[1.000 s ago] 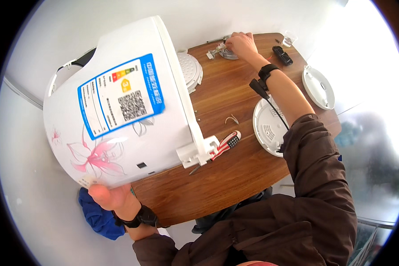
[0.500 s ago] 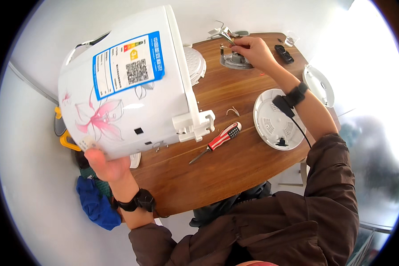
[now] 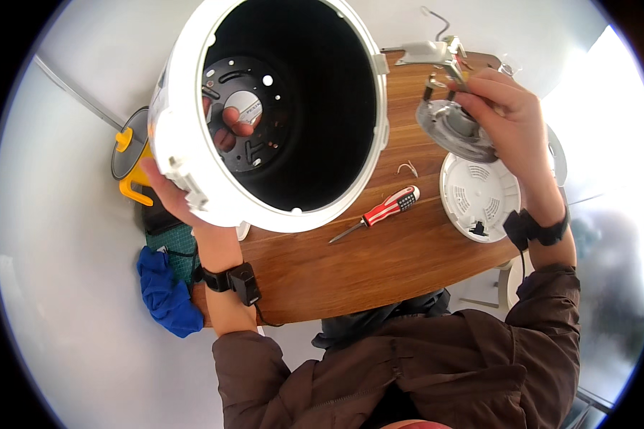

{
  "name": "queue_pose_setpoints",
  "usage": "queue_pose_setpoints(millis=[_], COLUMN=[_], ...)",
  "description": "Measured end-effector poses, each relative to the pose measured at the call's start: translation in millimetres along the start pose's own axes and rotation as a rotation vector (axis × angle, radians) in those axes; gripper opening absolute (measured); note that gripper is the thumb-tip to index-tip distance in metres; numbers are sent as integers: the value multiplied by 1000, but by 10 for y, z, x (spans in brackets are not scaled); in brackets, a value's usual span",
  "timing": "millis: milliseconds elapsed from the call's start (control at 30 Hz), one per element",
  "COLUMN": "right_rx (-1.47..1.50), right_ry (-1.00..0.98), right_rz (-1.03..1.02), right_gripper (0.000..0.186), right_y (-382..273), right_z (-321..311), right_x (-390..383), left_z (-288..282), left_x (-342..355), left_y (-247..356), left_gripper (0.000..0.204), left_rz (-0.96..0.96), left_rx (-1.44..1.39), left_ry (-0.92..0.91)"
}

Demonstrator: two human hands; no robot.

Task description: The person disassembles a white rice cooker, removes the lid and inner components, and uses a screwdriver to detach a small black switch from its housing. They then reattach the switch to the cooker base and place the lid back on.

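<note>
My left hand [image 3: 172, 189] grips the white outer shell of a rice cooker [image 3: 261, 211] from its left side and underside. The shell is tilted so its open mouth faces me, showing a black inside and a base with holes. Through the round base hole, some fingertips show. To the right, my right hand [image 3: 508, 111] pinches the metal bracket of a round heating plate [image 3: 454, 132], raised above the table beside the shell. A hooked grey wire sticks up from the bracket.
On the wooden table [image 3: 379, 264] lie a red-and-white screwdriver [image 3: 390, 207], a small white wire [image 3: 408, 169] and a round white vented cover [image 3: 479, 189]. At left are a yellow-handled container [image 3: 137, 164], a green mat [image 3: 173, 244] and a blue cloth [image 3: 166, 293].
The shell has turned from showing its flowered side to showing its open mouth, moving right. My right hand has lifted the heating plate off the table and brought it nearer.
</note>
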State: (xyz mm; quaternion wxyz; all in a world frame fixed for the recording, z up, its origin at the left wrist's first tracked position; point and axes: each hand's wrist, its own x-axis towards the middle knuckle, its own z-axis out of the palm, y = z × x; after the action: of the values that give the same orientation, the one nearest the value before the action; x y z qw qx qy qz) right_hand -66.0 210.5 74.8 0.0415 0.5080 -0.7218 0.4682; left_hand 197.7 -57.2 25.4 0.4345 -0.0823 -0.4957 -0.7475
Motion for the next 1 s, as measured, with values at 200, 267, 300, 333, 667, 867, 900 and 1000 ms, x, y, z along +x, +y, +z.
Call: queue_pose_setpoints(millis=[200, 267, 300, 333, 667, 867, 900, 1000], right_rx=[-155, -227, -267, -303, -651, -920, -964, -906], right_ry=[-9, -8, -10, -13, -151, -203, -239, -274], right_rz=[-121, -167, -187, -211, -484, -550, -541, -531], right_gripper=[13, 13, 13, 14, 20, 24, 23, 10], right_y=[-368, -456, -489, -522, -653, -798, -847, -886], right_z=[-218, -238, -238, -227, 62, 399, 437, 602], right_x=[-97, -92, -89, -84, 48, 144, 154, 141], left_z=[66, 88, 96, 107, 62, 267, 250, 203], left_x=[-37, -42, -55, -60, -5, -16, -18, -67], left_y=[23, -22, -53, -69, -368, -355, -387, -478], left_gripper=[83, 83, 84, 84, 79, 94, 93, 86], left_rz=[-21, -37, -48, -57, -164, -192, -203, -232], left_rx=[-123, -180, -200, -199, -212, -99, -268, -642], left_ry=[1, 16, 28, 50, 122, 14, -16, -115])
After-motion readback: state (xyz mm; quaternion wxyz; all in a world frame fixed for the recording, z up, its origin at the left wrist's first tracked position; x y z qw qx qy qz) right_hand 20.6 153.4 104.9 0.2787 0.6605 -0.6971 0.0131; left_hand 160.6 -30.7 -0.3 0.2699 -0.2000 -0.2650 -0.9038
